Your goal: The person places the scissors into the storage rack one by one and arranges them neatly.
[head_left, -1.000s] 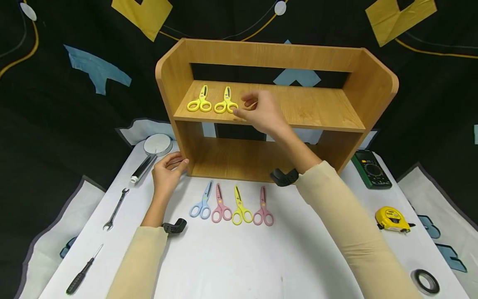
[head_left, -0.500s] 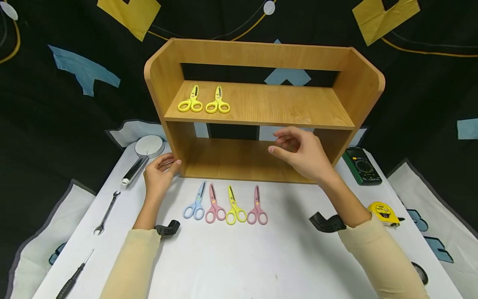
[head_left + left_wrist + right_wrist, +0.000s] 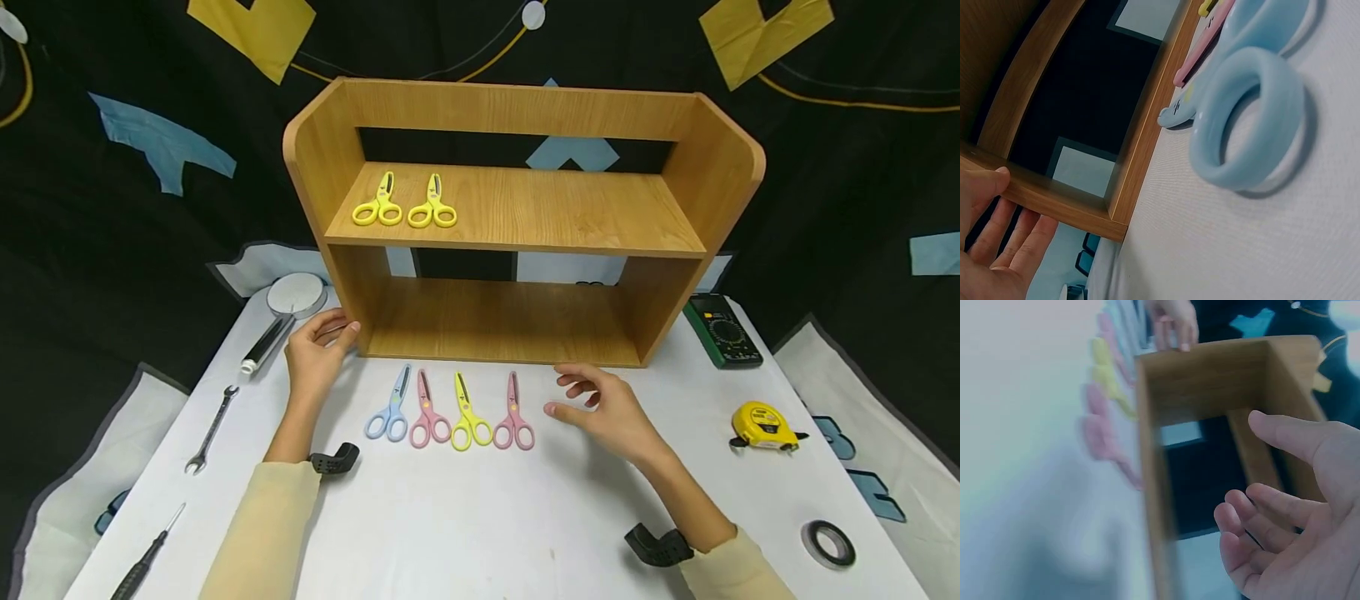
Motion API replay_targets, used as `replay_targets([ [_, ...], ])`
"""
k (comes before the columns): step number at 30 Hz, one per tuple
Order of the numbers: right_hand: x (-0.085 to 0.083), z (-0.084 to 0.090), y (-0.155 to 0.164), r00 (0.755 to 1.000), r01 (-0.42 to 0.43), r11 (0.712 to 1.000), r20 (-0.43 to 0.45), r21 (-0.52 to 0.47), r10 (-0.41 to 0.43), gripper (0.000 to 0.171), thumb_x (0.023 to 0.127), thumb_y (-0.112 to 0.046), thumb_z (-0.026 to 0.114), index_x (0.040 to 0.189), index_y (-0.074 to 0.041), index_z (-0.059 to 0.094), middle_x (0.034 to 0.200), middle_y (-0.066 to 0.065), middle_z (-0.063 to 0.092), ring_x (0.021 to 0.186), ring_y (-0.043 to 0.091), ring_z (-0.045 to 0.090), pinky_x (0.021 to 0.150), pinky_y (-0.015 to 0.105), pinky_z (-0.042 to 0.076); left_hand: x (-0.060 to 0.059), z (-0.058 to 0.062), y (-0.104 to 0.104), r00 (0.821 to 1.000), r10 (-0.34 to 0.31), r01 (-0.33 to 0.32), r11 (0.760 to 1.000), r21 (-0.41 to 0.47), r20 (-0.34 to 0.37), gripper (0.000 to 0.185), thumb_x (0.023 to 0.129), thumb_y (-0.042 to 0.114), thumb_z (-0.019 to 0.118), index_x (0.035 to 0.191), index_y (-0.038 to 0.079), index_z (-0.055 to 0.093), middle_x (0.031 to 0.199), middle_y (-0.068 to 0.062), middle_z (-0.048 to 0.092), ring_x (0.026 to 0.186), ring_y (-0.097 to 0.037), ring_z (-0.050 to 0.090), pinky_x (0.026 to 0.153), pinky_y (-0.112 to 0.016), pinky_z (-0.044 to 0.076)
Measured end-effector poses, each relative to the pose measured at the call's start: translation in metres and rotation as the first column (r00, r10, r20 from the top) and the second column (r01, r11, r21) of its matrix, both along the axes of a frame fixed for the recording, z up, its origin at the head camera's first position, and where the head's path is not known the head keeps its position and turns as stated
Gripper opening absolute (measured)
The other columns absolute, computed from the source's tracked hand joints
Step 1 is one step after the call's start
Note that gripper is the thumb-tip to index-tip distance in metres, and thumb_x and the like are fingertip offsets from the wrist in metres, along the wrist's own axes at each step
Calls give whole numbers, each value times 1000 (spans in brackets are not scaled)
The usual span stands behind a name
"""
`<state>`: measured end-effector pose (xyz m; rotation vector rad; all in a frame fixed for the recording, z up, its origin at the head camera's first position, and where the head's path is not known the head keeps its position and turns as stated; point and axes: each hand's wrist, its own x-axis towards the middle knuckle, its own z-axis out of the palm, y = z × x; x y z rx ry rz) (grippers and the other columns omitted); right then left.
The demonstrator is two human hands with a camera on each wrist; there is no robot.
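Note:
My left hand (image 3: 311, 354) grips the lower left side panel of a two-tier wooden shelf (image 3: 495, 321), thumb at its front edge and fingers along the outside. Empty, with loosely bent fingers, my right hand (image 3: 607, 412) hovers over the table beside the rightmost pink scissors (image 3: 513, 421). To their left lie yellow scissors (image 3: 468, 421), another pink pair of scissors (image 3: 427, 417) and blue scissors (image 3: 1247, 119), all in a row with blades toward the shelf. Two yellow pairs of scissors, the left scissors (image 3: 378, 208) and the right scissors (image 3: 432, 208), lie side by side on the upper tier.
Along the table's left side are a magnifying glass (image 3: 296, 295), a wrench (image 3: 212, 429) and a screwdriver (image 3: 142, 565). A multimeter (image 3: 723, 332), a yellow tape measure (image 3: 765, 427) and a black tape roll (image 3: 828, 544) lie along the right. Dark cloth hangs behind.
My right hand has withdrawn from beside the yellow scissors on the upper tier, down and to the right, to over the table. The left hand has stayed at the side panel.

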<state>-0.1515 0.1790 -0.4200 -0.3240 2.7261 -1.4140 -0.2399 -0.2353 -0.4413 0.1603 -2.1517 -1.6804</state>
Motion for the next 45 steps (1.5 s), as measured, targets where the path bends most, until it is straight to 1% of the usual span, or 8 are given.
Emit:
replay_targets([
  [5,2,-31,-8,998,-15,1000,60,0,15,66,84,-26,87,142,-10,60,125,10,70,106,25,64,84,30,53,-4,1,0,1000,4,-4,1000,-11,18,38,92,10,77,128,0,69,123,-24,72,97,-6,71,78,-9,57],
  [10,1,-50,-19,997,-5,1000,82,3,5,66,81,-22,89,140,-6,63,121,9,70,100,22,61,80,27,50,-4,3,-1,1000,6,-6,1000,-8,-3,38,92,9,77,127,-1,69,121,-25,72,96,-8,72,76,-11,58],
  [16,6,-64,-32,997,31,995,73,92,-38,58,76,-25,93,128,-9,72,110,2,68,94,17,56,80,30,49,-2,5,-1,1000,-12,12,1000,-10,4,37,92,9,77,126,-3,69,119,-24,73,94,-7,72,75,-10,58],
  [23,8,-69,-41,997,62,989,27,136,-66,41,73,-15,94,110,-10,76,96,2,63,86,17,51,75,30,44,-1,3,1,1000,-20,20,1000,-20,-2,37,92,9,77,125,-4,69,116,-21,75,94,-8,73,75,-10,57],
  [29,10,-64,-39,997,60,994,40,89,-64,32,77,-10,86,107,-8,74,88,1,64,81,14,54,70,26,45,1,4,3,1000,-8,8,999,-36,1,36,93,9,76,126,-3,69,119,-25,73,99,-16,74,75,-9,57],
  [36,12,-49,-28,990,-1,998,139,-69,11,33,88,-2,76,121,-3,70,83,3,72,71,14,65,58,22,53,-2,-4,0,1000,12,-11,999,-52,7,37,93,11,77,127,-1,69,121,-24,72,100,-15,74,77,-8,56],
  [41,17,-19,-18,987,-36,987,148,-154,59,38,89,0,75,127,-2,67,89,9,72,75,22,67,62,22,55,-13,-24,-8,999,41,-41,997,-60,0,37,94,15,77,128,4,70,122,-21,73,102,-14,72,78,-7,55],
  [45,18,16,-10,988,-64,972,124,-227,94,40,90,0,76,129,-2,66,92,12,71,79,20,68,69,22,58,-16,-28,-12,999,47,-47,997,-67,-1,38,94,17,78,129,6,70,123,-20,73,103,-13,72,79,-6,54],
])
